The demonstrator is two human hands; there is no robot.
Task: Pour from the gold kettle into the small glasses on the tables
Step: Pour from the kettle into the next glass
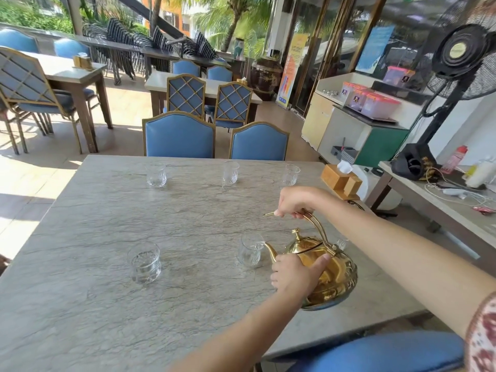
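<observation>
The gold kettle point(331, 275) hangs tilted over the near right part of the grey stone table point(134, 237). My right hand point(298, 201) grips its arched handle from above. My left hand point(295, 275) presses against the kettle's body and underside. The spout touches the rim of a small glass point(249, 252) just left of the kettle. Another small glass point(144, 261) with clear liquid stands at the near left. Three more glasses line the far edge: left point(156, 174), middle point(230, 173), right point(290, 175). A further glass point(341, 243) peeks out behind the kettle.
A wooden tissue box point(341, 181) sits at the table's right edge. Two blue chairs point(179, 135) stand at the far side, and a blue chair seat point(381, 353) is near me. A side table point(440, 208) with cables and a black fan point(456, 55) stand at right.
</observation>
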